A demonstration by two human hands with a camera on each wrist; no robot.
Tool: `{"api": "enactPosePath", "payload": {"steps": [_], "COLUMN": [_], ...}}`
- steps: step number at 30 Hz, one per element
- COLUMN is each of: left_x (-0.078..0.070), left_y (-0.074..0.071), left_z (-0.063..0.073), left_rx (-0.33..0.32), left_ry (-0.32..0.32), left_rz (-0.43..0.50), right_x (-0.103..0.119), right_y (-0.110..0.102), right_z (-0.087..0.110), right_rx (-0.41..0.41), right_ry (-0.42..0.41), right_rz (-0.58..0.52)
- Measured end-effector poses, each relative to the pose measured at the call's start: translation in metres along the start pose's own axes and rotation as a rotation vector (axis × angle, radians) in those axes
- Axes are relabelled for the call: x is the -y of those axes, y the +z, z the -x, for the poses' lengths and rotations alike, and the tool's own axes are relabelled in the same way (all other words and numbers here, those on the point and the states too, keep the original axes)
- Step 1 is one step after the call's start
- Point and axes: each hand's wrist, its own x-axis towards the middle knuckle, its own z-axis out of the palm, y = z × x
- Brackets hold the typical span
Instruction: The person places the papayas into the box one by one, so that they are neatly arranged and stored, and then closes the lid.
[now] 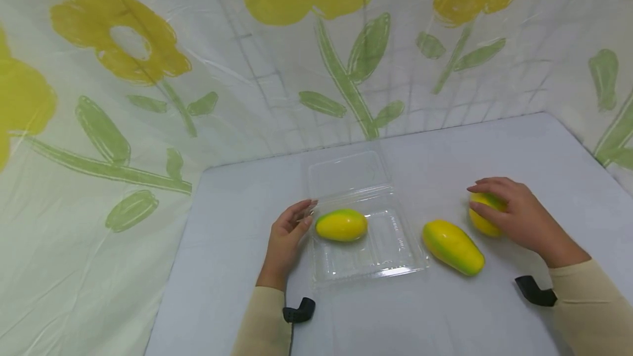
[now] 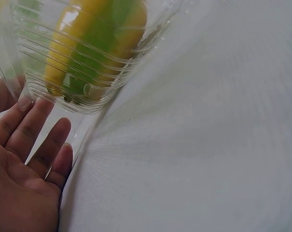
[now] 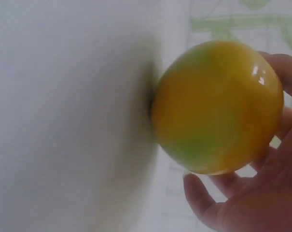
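A clear plastic clamshell box (image 1: 395, 271) lies on the table with its lid folded back. Inside its left half rests a glossy yellow-green fruit (image 1: 341, 225), long and oval like a mango or small papaya. My left hand (image 1: 287, 238) pinches the box's left rim between thumb and fingers (image 2: 30, 128), with the other fingers loosely extended. At the right, my right hand (image 1: 519, 216) curls over a second yellow-green fruit (image 3: 215, 108), its thumb and fingers on opposite sides. A third yellow-green fruit (image 1: 452, 247) lies between the box and that hand.
The white-covered table (image 1: 237, 202) meets a hanging cloth (image 1: 277, 70) printed with yellow flowers along its back edge. A black curved piece is at each wrist, the left one (image 1: 299, 310) and the right one (image 1: 536, 291) both close over the table.
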Motion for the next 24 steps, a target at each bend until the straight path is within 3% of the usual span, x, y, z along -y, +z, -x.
{"api": "enactPosePath", "payload": {"steps": [8,24], "left_x": [0.001,0.001], "left_y": [-0.001,-0.001], "left_z": [0.000,0.001], "left_rx": [0.006,0.004], "left_ry": [0.007,0.013], "left_rz": [0.001,0.007], "right_x": [-0.013,-0.036], "right_y": [0.001,-0.009], "right_z": [0.008,0.034], "right_rx": [-0.014,0.079], "right_ry": [0.081,0.064], "right_rz": [0.020,-0.022]}}
